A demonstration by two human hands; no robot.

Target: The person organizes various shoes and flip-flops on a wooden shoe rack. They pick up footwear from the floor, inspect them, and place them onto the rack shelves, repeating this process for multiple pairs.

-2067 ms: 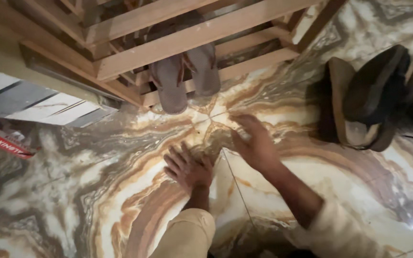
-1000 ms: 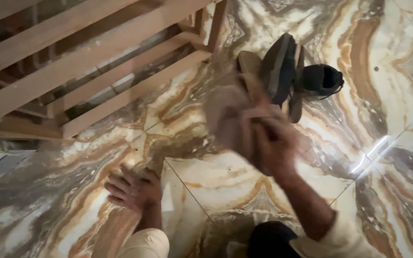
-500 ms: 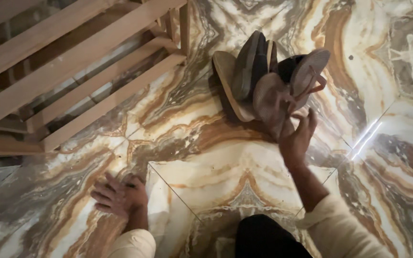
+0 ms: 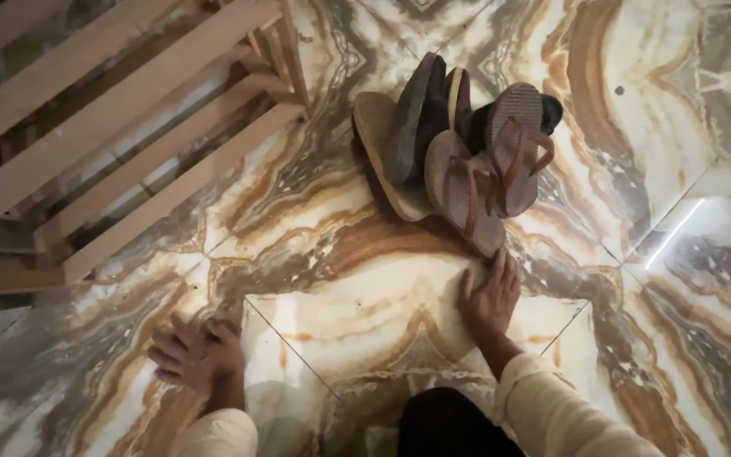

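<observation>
The right hand (image 4: 490,298) has let go of the brown flip-flops (image 4: 481,173) and dropped flat, fingers spread, onto the marble floor (image 4: 365,313) just below them. They lie on the pile of sandals (image 4: 408,140) beside the wooden rack (image 4: 129,127). The left hand (image 4: 186,357) stays pressed open on the floor.
</observation>
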